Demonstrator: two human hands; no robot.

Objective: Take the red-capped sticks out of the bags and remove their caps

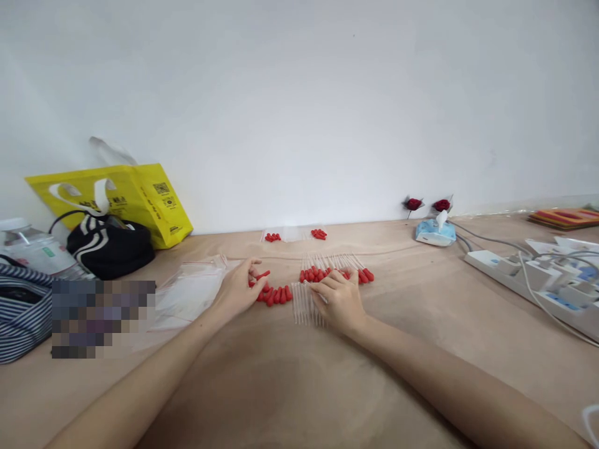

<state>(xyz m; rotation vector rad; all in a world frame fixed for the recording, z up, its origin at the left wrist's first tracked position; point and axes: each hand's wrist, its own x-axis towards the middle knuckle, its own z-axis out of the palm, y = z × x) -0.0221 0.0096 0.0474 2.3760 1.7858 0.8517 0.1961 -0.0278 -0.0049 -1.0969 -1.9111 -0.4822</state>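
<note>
My left hand [240,290] is closed in a pinch on a red rubber dropper bulb [263,275], its thin end pointing right. Below it more loose red bulbs [276,295] lie on the table, partly hidden by the fingers. My right hand [341,299] has its fingertips pinched at the upper ends of a row of thin clear dropper tubes [302,305], closed on one of them. Just behind that hand lies a row of droppers [322,272] with red bulbs on the near ends and clear stems pointing away; the hand covers part of it.
Clear zip bags [187,293] lie left of my left hand. Bagged red-bulb droppers [319,234] rest by the wall. A yellow bag [173,209] and black pouch [115,249] stand left; a tissue pack [435,232] and a loaded power strip [538,277] are right.
</note>
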